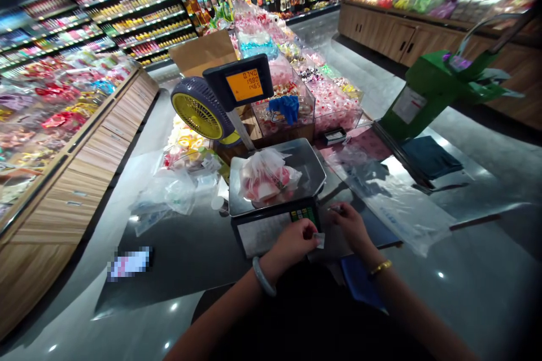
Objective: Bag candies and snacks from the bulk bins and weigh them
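My left hand (294,243) is closed in a pinch on a small white price label (320,241), in front of the scale's green-lit keypad (305,213). To its right, my right hand (349,227) is closed too, fingertips pinched near a small pale bit that is too small to name. Ahead stands the weighing scale, its metal tray (307,164) bearing a knotted clear plastic bag (266,180) of pink and white pieces. The orange scale display (244,83) reads 0.740, 19.80 and 14.65.
A purple and yellow fan (198,108) stands behind the scale. A phone (130,263) lies on the dark counter (186,254) at left. Clear plastic bags (406,214) lie at right, near a green bin (427,93). Candy-filled bins (334,102) stretch behind.
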The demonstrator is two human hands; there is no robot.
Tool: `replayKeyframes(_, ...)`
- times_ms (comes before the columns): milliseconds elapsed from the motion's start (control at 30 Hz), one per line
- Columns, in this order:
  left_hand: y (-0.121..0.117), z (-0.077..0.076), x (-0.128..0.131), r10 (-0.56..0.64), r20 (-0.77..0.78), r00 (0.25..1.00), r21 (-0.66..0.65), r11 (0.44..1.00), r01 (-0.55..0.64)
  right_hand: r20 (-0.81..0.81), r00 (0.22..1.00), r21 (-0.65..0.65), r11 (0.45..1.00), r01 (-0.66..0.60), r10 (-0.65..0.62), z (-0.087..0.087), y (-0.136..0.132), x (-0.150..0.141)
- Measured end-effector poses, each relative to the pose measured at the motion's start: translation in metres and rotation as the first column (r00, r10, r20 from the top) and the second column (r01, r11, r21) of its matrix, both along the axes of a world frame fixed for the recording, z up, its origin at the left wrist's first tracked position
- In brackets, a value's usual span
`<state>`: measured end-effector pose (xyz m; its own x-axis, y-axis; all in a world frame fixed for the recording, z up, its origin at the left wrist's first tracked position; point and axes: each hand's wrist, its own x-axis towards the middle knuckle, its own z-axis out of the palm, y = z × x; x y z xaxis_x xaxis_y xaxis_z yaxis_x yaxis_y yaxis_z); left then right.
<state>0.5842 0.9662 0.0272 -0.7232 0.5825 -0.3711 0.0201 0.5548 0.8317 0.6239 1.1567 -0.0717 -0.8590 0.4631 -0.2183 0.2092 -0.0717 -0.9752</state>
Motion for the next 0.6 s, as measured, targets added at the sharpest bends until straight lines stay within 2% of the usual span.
replayKeyframes(133, -0.01, 0.005, 0.004, -0.057, -0.044, 0.997, -0.071, 0.996, 0.054, 0.126, 0.99, 0.078, 0.995, -0.067, 0.057, -0.036, 0.005, -0.014)
replayKeyframes(267, -0.02, 0.012, 0.004, -0.06, -0.116, 0.992, -0.136, 0.99, 0.044, 0.236, 0.969, 0.167, 0.98, -0.106, 0.065, -0.055, 0.006, -0.032)
replayKeyframes(467, -0.029, 0.015, 0.005, -0.03, -0.149, 0.988, -0.153, 0.988, 0.007, 0.403, 0.915, 0.283, 0.947, -0.151, 0.025, -0.067, 0.005, -0.053)
replayKeyframes(600, -0.03, 0.018, 0.005, 0.027, -0.17, 0.985, -0.137, 0.989, -0.051, 0.496, 0.868, 0.322, 0.922, -0.215, 0.029, -0.06, 0.003, -0.059)
